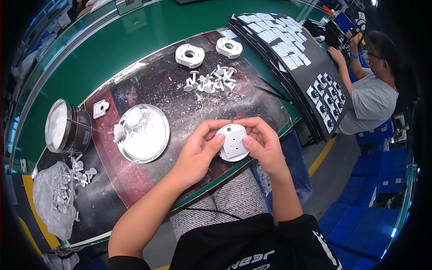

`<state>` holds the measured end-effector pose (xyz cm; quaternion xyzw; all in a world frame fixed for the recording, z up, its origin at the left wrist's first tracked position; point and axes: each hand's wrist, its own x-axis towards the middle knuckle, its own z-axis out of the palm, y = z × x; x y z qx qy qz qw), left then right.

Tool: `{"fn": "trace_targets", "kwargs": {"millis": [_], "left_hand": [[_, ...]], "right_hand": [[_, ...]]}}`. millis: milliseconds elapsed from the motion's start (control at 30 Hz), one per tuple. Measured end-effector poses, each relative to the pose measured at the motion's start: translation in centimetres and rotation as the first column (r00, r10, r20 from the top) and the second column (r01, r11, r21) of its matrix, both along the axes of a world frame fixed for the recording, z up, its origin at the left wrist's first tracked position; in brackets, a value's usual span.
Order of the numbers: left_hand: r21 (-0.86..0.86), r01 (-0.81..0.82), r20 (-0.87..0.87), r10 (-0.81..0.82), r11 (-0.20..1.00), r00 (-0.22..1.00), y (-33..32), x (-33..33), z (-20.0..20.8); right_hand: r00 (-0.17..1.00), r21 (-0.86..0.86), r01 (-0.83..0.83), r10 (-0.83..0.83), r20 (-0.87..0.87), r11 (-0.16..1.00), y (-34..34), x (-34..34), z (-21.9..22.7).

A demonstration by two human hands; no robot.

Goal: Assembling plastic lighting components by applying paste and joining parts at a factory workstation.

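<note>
Between my two hands I hold a round white plastic part (234, 143) with a flat raised plate and small holes on its face. My left hand (200, 150) grips its left side, thumb on the face and fingers behind. On the right side, my right hand (264, 146) holds it the same way. The part is just over the table's near edge. Beyond my hands lies a pile of white mushroom-shaped plastic pieces (211, 82). Behind that pile sit two white ring-shaped housings, one on the left (189, 56) and one on the right (229, 47).
Left of my hands, a round lid (148, 144) carries a crumpled white wad. An open can (74, 128), a small white bracket (101, 108) and a plastic bag (53, 198) of white pieces stand farther left. Stacked black boards (288, 74) hold parts at right, where a person (375, 85) works.
</note>
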<state>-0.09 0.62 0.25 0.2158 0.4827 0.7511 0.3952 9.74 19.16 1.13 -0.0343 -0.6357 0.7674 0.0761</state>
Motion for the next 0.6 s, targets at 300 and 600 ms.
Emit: {"fn": "trace_targets", "kwargs": {"millis": [300,600], "left_hand": [[0.127,0.023,-0.014,-0.022,0.992,1.000,0.5,0.3,-0.6],[0.198,0.028,0.071,-0.043,0.980,0.997,0.2,0.3,-0.4]], "right_hand": [[0.996,-0.105,0.003,0.006,0.085,0.995,1.1,0.3,-0.6],[0.989,-0.126,0.003,0.016,0.146,0.992,1.3,0.2,-0.3]]}}
